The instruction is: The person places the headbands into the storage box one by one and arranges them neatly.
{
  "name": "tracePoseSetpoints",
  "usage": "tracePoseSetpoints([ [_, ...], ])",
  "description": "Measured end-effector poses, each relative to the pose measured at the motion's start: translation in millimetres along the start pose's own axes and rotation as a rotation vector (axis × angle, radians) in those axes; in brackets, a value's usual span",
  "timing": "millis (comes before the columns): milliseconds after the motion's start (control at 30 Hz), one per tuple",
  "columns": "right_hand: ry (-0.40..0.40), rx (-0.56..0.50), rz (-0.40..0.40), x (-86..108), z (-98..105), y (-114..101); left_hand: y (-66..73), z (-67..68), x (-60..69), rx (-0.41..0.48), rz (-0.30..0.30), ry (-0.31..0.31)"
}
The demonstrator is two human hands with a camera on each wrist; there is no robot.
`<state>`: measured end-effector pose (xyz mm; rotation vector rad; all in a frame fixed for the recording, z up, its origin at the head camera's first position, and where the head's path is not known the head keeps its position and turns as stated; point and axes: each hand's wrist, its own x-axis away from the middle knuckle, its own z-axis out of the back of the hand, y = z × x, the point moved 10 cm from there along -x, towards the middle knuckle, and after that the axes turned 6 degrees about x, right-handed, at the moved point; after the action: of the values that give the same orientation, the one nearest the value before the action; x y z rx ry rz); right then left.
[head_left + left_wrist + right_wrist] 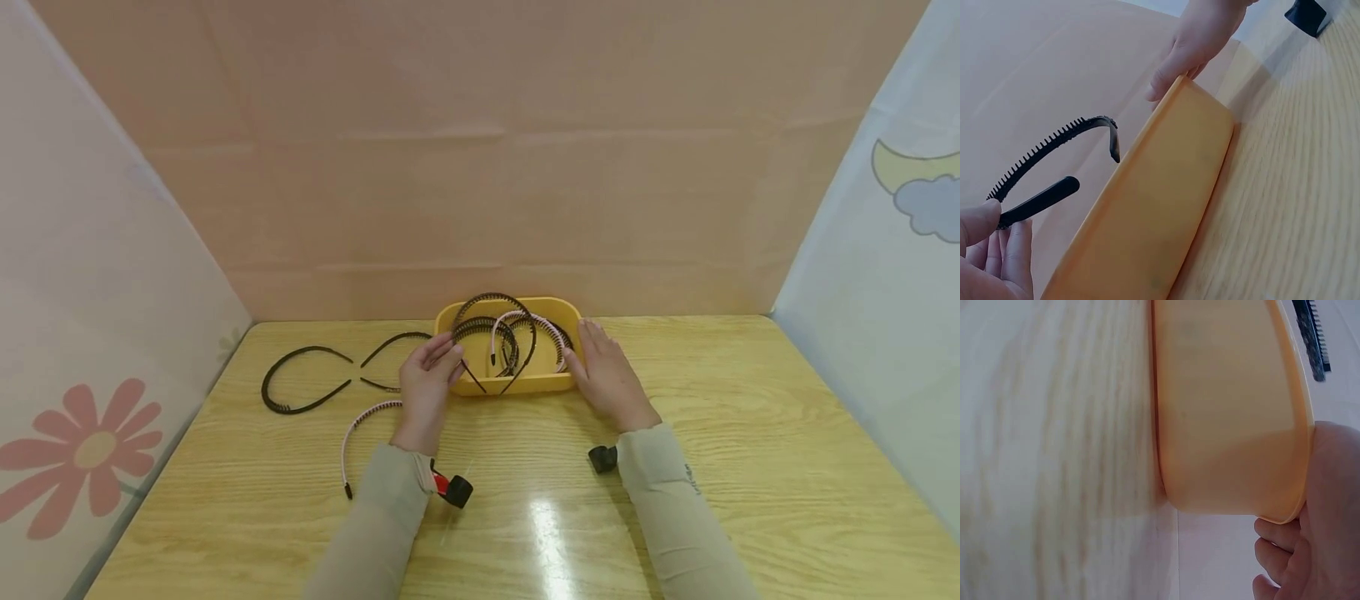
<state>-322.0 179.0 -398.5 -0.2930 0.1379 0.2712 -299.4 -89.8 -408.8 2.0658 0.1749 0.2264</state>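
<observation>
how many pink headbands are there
2: one pink headband in the yellow container, and a second pink headband on the table to its left, partly behind the left hand. More may be hidden in the container.

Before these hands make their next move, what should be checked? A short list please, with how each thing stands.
1. Grip: ok. The left hand pinches a black headband.
2. Support: ok. The right hand holds the yellow bin at its right end.
3. Bin flat on the table: ok.
4. Gap between held headband and bin: cannot tell; they overlap in the head view.
5. Table left of the bin clear: not ok. A loose black headband, a pink headband and a partly hidden headband lie there.
</observation>
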Motion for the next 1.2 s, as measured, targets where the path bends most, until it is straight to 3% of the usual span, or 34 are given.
tracePoseSetpoints([
  [233, -0.007, -0.005, -0.002, 0.1, 0, -1, -2.8, -18.0, -7.0, 0.023, -0.004, -0.008],
  [433, -0.005, -0.009, -0.007, 1.4, 1, -1, -6.2, -33.6, -13.1, 0.046, 0.007, 0.011],
  [567, -0.007, -0.023, -0.005, 1.3, 1, -2, -8.0, -42.1, -17.5, 0.032, -0.016, 0.028],
  [833, -0.003, -0.029, 0.003, 0.1, -1, -3, -10.4, -56.1, -21.1, -0.151, -0.069, 0.032],
  [1200, 0.004, -0.017, 0.000, -1.2, -2, -1, -14.3, -77.1, -22.2, -0.433, -0.173, -0.033],
])
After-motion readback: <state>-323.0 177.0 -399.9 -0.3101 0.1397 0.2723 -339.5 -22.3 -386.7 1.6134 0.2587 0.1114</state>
